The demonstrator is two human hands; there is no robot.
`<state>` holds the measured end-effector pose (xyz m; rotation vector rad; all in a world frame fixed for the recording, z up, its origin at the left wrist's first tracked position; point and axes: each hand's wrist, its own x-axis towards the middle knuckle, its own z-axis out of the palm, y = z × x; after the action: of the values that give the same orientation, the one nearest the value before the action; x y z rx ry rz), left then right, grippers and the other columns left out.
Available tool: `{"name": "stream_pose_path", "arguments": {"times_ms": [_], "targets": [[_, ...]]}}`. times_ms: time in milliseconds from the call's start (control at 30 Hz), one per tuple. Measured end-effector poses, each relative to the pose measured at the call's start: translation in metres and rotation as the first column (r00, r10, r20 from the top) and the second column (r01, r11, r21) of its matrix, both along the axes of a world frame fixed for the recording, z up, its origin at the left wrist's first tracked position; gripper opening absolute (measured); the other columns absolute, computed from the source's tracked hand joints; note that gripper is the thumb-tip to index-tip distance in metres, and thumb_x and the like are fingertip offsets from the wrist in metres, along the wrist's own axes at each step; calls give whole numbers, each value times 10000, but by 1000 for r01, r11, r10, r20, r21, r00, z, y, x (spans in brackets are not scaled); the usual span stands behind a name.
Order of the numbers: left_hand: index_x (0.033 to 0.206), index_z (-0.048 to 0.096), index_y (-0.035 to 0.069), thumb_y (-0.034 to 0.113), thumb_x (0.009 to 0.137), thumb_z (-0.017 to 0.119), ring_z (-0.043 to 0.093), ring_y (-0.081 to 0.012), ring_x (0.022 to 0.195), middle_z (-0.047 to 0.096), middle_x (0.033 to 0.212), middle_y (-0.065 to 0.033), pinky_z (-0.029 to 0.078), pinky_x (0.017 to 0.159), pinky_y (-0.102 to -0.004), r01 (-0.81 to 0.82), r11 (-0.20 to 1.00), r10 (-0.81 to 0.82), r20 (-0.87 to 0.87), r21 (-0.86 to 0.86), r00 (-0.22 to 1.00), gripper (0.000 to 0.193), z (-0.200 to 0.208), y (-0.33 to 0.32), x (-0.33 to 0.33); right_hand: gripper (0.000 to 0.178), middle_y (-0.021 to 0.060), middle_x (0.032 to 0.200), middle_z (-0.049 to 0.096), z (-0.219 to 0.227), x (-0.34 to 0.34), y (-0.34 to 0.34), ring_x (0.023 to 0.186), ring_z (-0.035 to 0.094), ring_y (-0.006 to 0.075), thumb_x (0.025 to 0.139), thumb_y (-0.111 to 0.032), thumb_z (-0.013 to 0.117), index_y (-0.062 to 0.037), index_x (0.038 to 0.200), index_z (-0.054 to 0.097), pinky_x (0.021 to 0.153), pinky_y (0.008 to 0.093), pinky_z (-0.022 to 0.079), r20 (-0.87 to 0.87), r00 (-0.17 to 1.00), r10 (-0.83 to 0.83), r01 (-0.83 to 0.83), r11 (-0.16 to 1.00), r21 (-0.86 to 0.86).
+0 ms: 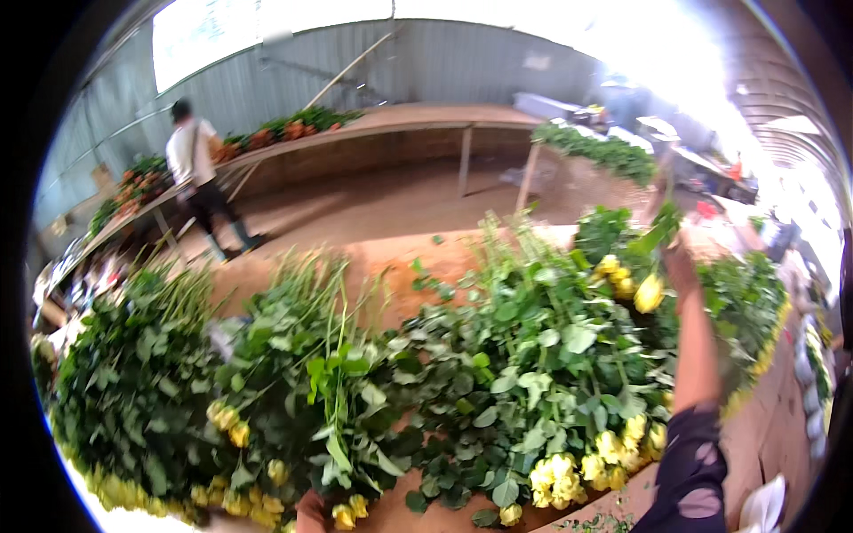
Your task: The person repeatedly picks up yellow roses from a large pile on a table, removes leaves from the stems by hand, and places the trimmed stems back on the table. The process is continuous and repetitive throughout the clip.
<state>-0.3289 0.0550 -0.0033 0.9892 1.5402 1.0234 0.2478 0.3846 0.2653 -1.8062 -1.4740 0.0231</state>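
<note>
At the right, my right hand (680, 258) is raised over the far part of the table, closed around the leafy stem of a yellow rose (649, 293). That rose's bloom hangs downward beside the wrist. Near the bottom edge, my left hand (311, 508) reaches in among leaves, next to a small pair of yellow roses (350, 512); foliage hides its fingers. Long-stemmed yellow roses lie in heaps over the table, blooms toward me and stems pointing away. A cluster of pale yellow roses (556, 481) shows at the near edge, below thick green leaves (551, 355).
Behind the brown table (413, 266) runs a dirt floor (355, 200). A person (195, 164) stands at the far left by a long bench (400, 115) carrying orange flowers (289, 130). More cut greenery (604, 153) lies on a surface at the far right.
</note>
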Motion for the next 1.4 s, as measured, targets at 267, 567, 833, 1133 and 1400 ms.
{"name": "stream_pose_path", "arguments": {"times_ms": [267,567,833,1133,1400], "targets": [[1037,519,-11,210,764,548,545,-262,912,569,995,-133,430,806,-343,-413,908,339,710,-73,618,353,38,-9,-54,254,172,939,536,-70,-240,5,840,562,307,847,-220,437,-25,1006,478,753,388,453,396,514,761,-800,592,-100],[1167,424,31,156,823,504,489,-174,990,485,1130,-91,406,844,-276,193,973,-206,-97,-127,974,375,4,4,-45,539,195,1059,509,-331,-482,-224,953,515,280,809,-420,423,-25,1170,362,802,394,417,-447,859,249,-508,522,-685],[1195,360,41,142,753,604,425,-192,1063,442,1170,-81,317,940,-294,-4,981,-190,967,194,167,515,-81,-41,24,635,112,1170,412,-323,-381,-282,1040,428,185,739,-133,618,-20,1249,258,878,292,356,-906,310,288,-787,613,-74],[1207,353,51,181,783,549,424,-194,1067,433,1181,-75,319,939,-303,425,904,-423,-53,46,905,485,-62,-41,24,451,54,986,518,-233,-295,-269,771,540,125,773,-229,578,-57,1150,400,586,226,462,-983,-115,-145,-855,519,23],[1218,347,60,215,810,501,422,-195,1071,426,1191,-70,322,937,-311,303,951,-309,107,67,945,463,-57,-50,58,569,176,1231,386,-261,-309,-291,1125,391,274,776,-248,513,-22,1253,300,942,313,300,-539,733,415,-678,378,-630]]}}
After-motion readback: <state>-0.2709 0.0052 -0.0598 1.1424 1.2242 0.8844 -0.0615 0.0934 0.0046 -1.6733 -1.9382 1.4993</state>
